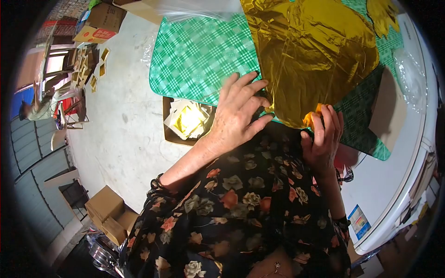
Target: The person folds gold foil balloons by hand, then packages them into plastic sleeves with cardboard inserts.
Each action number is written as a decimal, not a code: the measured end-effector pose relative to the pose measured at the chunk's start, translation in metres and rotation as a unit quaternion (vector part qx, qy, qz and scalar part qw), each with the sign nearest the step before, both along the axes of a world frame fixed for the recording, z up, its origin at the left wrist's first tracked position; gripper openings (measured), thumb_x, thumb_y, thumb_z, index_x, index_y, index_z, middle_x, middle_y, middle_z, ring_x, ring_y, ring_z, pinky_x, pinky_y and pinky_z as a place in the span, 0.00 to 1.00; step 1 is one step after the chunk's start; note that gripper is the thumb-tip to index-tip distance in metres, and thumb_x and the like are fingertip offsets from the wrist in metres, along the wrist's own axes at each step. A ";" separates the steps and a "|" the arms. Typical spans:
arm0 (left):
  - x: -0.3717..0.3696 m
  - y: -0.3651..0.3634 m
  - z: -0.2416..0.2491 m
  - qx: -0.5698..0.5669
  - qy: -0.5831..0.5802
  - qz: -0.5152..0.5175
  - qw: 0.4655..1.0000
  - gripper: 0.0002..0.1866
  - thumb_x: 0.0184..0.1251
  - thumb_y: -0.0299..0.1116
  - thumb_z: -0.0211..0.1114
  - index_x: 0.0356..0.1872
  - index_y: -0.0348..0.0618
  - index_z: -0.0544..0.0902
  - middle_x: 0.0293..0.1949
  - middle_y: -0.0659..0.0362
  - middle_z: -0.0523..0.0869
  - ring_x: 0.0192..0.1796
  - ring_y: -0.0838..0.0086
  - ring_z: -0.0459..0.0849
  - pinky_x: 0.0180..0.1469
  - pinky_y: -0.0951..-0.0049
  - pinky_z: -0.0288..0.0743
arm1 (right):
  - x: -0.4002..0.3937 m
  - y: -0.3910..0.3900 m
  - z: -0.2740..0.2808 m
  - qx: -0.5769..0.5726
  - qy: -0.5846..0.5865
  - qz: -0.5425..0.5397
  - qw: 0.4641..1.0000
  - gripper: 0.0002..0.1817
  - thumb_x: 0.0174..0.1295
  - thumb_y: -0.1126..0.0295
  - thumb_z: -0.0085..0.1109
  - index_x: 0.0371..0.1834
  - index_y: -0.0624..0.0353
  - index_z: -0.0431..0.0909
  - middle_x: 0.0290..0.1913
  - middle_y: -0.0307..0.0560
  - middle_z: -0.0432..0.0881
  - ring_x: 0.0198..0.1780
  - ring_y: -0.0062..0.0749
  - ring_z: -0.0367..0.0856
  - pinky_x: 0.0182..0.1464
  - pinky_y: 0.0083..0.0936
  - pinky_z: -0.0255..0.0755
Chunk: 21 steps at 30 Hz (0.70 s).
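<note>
A gold foil sheet (pixel 315 51), wrinkled and shiny, lies over a green checked tablecloth (pixel 204 55). My left hand (pixel 242 104) rests at the table's near edge, its outer fingers stretched over the cloth. Its thumb and index finger close on the foil's near left corner, where a small bright gold fold shows. At the foil's near right edge, my right hand (pixel 323 136) has its fingers curled around a crumpled orange piece (pixel 309 120). Part of that piece is hidden by the fingers.
Below the table edge, an open box (pixel 172 134) holds gold-and-white cards (pixel 185 119). Clear plastic (pixel 410 78) lies at the right, with a white surface (pixel 384 185) beside it. Cardboard boxes (pixel 104 204) stand on the floor. A person (pixel 39 109) sits far left.
</note>
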<state>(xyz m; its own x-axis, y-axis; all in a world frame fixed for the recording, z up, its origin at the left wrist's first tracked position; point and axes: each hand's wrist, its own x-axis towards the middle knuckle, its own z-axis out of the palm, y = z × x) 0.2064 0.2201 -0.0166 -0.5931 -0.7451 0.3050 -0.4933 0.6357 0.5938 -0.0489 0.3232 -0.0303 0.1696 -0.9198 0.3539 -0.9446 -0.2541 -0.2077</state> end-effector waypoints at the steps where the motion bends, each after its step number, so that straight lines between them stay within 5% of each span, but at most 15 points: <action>1: -0.001 0.001 0.000 0.005 0.003 0.001 1.000 0.17 0.59 0.36 0.78 0.48 0.46 0.84 0.67 0.54 0.79 0.75 0.50 0.70 0.77 0.39 0.56 | 0.000 0.000 -0.001 -0.003 -0.003 -0.001 1.000 0.26 0.81 0.49 0.41 0.63 0.60 0.76 0.67 0.60 0.73 0.73 0.56 0.68 0.76 0.66 0.55; 17: -0.006 0.003 -0.001 -0.008 0.003 0.013 1.000 0.13 0.60 0.31 0.74 0.45 0.44 0.83 0.67 0.53 0.79 0.74 0.49 0.71 0.76 0.40 0.56 | 0.002 -0.003 0.009 -0.018 0.012 -0.007 1.000 0.31 0.81 0.44 0.38 0.59 0.61 0.80 0.67 0.62 0.73 0.72 0.60 0.69 0.73 0.67 0.58; 21: -0.008 0.003 0.002 -0.018 0.001 0.016 1.000 0.13 0.60 0.31 0.74 0.44 0.44 0.83 0.65 0.53 0.80 0.73 0.49 0.72 0.75 0.41 0.58 | 0.008 -0.030 0.049 0.006 0.009 0.034 0.999 0.27 0.66 0.53 0.63 0.63 0.59 0.79 0.70 0.61 0.72 0.75 0.60 0.66 0.73 0.69 0.56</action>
